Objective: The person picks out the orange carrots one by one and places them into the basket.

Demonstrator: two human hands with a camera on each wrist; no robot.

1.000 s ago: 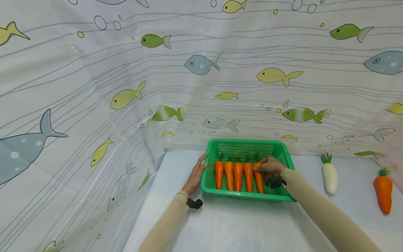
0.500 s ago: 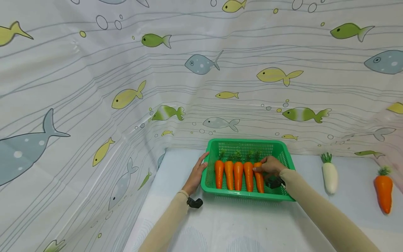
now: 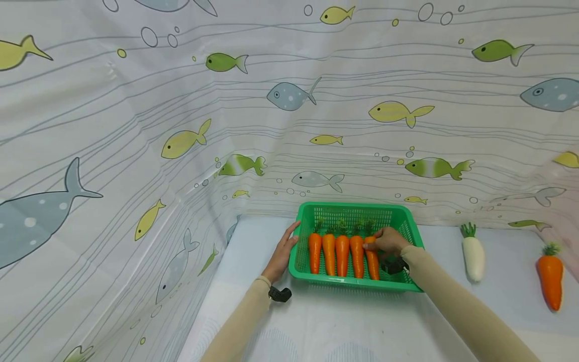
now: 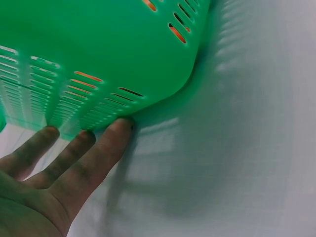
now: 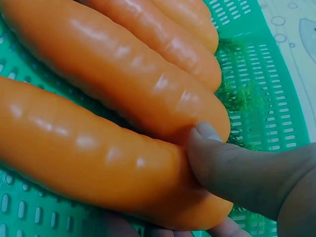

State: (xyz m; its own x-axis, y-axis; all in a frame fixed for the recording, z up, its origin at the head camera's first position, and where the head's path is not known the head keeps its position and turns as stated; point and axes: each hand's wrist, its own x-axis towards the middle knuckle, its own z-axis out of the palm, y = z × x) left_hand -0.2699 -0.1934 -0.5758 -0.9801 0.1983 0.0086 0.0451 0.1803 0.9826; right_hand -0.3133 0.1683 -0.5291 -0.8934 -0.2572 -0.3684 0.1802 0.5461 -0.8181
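Observation:
A green plastic basket (image 3: 357, 284) holds several orange carrots lying side by side, green tops toward the back. My right hand (image 3: 386, 241) reaches inside and grips the rightmost carrot (image 3: 373, 264) near its top. In the right wrist view the thumb (image 5: 212, 158) lies over that carrot (image 5: 98, 148), against the neighbouring carrot (image 5: 148, 74), and the other fingertips show beneath it. My left hand (image 3: 281, 254) rests at the basket's left side. Its straight fingers (image 4: 94, 158) touch the basket's slotted wall (image 4: 123, 59) low down in the left wrist view.
To the right of the basket a white radish (image 3: 473, 257) with green leaves lies on the pale table covering (image 3: 339, 322). Farther right lies another carrot (image 3: 550, 281). A fish-patterned sheet (image 3: 353, 156) rises behind and along the left.
Both hands stay in the same places, the right on the rightmost carrot, the left at the basket's side. The head view has tilted very slightly.

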